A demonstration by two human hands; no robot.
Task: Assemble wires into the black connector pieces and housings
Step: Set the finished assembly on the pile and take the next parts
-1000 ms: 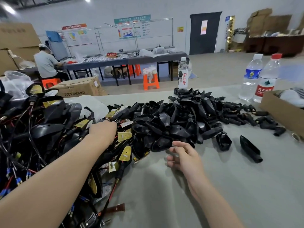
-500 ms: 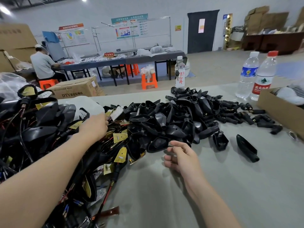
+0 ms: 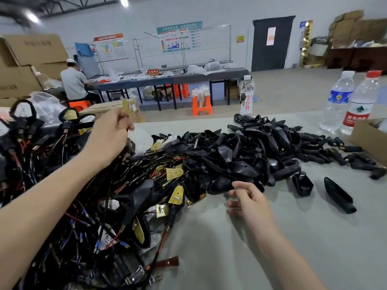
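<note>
- While our left hand (image 3: 111, 132) hangs raised over the wire tangle (image 3: 83, 185) at the left of the frame, its fingers are curled tight and pinch a brass plate (image 3: 127, 108) held clear above the heap.
- Our right hand (image 3: 247, 197), low at the centre, has loosely curled fingers and holds nothing. The fingertips are blurred, and the forefinger ends right at a black housing (image 3: 222, 184) on the near edge of the pile of housings (image 3: 240, 155).
- That pile fills the middle of the grey table (image 3: 293, 248), and two loose housings (image 3: 302, 184) lie just to its right.
- Toward the upper right we see two water bottles (image 3: 339, 101) beside a cardboard box (image 3: 368, 139).
- At the upper left a person (image 3: 73, 82) sits at another bench.
</note>
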